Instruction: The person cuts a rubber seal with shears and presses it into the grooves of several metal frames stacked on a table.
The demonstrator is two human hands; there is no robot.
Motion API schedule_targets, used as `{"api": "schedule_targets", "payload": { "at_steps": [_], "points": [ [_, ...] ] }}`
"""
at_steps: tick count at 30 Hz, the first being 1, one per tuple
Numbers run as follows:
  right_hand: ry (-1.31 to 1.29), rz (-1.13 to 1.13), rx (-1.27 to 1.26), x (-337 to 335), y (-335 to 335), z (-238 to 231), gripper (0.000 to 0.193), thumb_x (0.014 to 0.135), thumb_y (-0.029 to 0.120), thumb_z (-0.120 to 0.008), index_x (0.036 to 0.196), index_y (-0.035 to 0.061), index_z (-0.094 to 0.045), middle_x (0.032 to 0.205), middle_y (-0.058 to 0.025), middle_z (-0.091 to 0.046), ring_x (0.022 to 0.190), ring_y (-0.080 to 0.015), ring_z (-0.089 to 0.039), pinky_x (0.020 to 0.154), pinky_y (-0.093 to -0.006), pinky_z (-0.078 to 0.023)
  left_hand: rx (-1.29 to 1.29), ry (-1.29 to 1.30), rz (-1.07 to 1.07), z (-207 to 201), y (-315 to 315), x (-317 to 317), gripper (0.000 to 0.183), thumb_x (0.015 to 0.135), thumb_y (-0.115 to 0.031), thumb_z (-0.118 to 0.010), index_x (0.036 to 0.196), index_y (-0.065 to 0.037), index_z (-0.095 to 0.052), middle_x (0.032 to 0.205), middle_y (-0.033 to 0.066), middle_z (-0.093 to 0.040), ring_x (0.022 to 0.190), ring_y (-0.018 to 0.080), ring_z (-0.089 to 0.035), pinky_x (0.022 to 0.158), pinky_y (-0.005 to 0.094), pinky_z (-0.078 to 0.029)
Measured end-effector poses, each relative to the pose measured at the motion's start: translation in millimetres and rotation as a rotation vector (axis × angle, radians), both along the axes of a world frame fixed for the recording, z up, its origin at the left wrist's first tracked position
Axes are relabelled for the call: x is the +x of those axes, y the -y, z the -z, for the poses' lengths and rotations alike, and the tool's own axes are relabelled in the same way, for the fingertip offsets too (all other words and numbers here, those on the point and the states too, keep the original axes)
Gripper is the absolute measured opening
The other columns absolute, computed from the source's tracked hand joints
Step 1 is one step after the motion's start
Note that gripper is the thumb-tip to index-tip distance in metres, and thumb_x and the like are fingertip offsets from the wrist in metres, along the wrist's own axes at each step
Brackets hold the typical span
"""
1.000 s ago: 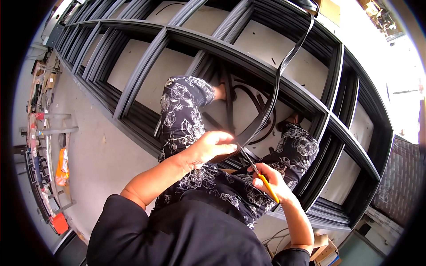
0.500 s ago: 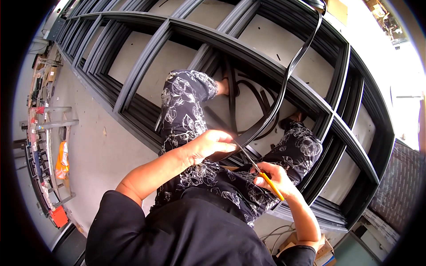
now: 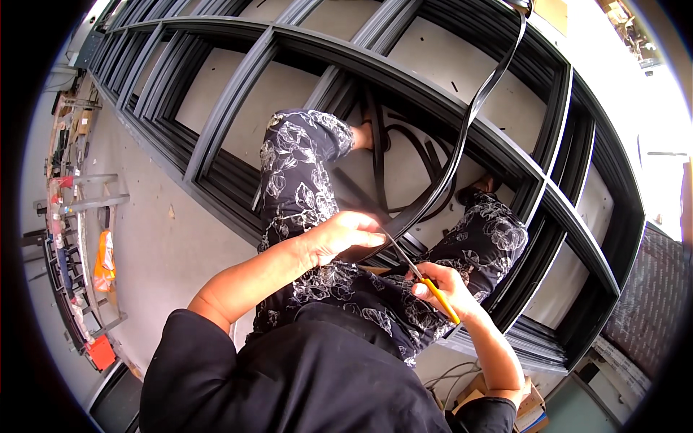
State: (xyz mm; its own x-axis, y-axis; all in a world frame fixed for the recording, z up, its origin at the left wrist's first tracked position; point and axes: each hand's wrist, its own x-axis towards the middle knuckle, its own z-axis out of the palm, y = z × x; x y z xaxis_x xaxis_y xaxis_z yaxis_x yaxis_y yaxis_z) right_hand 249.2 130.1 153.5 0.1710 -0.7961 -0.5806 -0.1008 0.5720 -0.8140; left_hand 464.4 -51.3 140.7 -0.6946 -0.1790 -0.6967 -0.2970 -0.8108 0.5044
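Observation:
My left hand point(image 3: 348, 236) pinches the end part of a long black rubber-like strip point(image 3: 462, 141) above my lap. From there the strip runs up and right over the frames. A slim tool with a yellow handle point(image 3: 440, 301) and a thin dark metal blade is gripped in my right hand point(image 3: 442, 285). Its tip reaches the strip right beside my left fingertips; whether it touches the strip, I cannot tell. Fingers and glare partly hide the strip's end.
Stacked dark grey window-like frames point(image 3: 228, 101) surround my legs, with loops of black strip point(image 3: 419, 148) on the floor inside one opening. A rack point(image 3: 86, 202) with an orange bag point(image 3: 105, 263) stands left. At lower right lies a cardboard box point(image 3: 530, 408).
Both hands stay almost still, with the tool and strip held in the same places. The view has shifted very slightly.

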Motion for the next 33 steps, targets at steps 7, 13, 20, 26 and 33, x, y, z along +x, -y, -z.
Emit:
{"api": "schedule_targets", "payload": {
  "at_steps": [7, 13, 20, 26, 33],
  "points": [
    [0.055, 0.028, -0.021, -4.8, -2.7, 3.1, 0.056, 0.086, 0.049, -0.076, 0.112, 0.0007, -0.065, 0.083, -0.0039, -0.063, 0.077, -0.0104, -0.056, 0.072, -0.0279, -0.048, -0.044, 0.018, 0.043, -0.6, -1.0, -2.7, 0.012, 0.09, -0.01, -0.072, 0.099, -0.002, -0.069, 0.089, -0.0015, -0.068, 0.08, 0.0041, -0.06, 0.075, 0.0195, -0.047],
    [-0.057, 0.013, 0.094, -1.5, -1.6, -3.8, 0.054, 0.083, 0.049, -0.078, 0.106, 0.0019, -0.068, 0.073, -0.0014, -0.06, 0.069, -0.0106, -0.054, 0.067, -0.0288, -0.047, -0.039, -0.015, 0.055, -0.2, -3.9, -0.6, 0.012, 0.091, -0.01, -0.072, 0.099, -0.004, -0.066, 0.086, -0.0044, -0.062, 0.079, 0.0037, -0.055, 0.071, 0.0204, -0.045],
    [-0.151, -0.007, 0.064, -3.1, -2.7, -11.2, 0.051, 0.082, 0.048, -0.08, 0.104, 0.0024, -0.069, 0.069, -0.0033, -0.059, 0.066, -0.0113, -0.053, 0.064, -0.0299, -0.047, 0.216, -0.17, 0.158, 24.3, 17.1, 8.7, 0.028, 0.094, -0.009, -0.065, 0.12, -0.001, -0.058, 0.112, 0.0054, -0.064, 0.101, 0.0113, -0.062, 0.087, 0.0273, -0.053],
    [-0.266, -0.047, 0.087, -7.4, -7.2, -15.7, 0.049, 0.081, 0.047, -0.081, 0.098, 0.0018, -0.07, 0.069, -0.0015, -0.058, 0.064, -0.0089, -0.049, 0.06, -0.0275, -0.044, 0.193, -0.136, 0.258, 43.0, 43.0, -41.2, 0.035, 0.096, -0.03, -0.066, 0.121, -0.005, -0.063, 0.107, 0.0028, -0.068, 0.091, 0.01, -0.064, 0.075, 0.025, -0.052],
    [-0.401, -0.127, 0.076, -14.9, -13.6, -24.2, 0.05, 0.081, 0.049, -0.079, 0.098, 0.0028, -0.07, 0.068, -0.0109, -0.059, 0.061, -0.0231, -0.055, 0.063, -0.0353, -0.048, -0.199, -0.098, 0.399, 46.8, 33.1, -73.7, 0.021, 0.087, -0.02, -0.079, 0.092, -0.004, -0.065, 0.081, -0.0023, -0.062, 0.071, 0.0057, -0.057, 0.063, 0.0213, -0.05]
  ]
}}
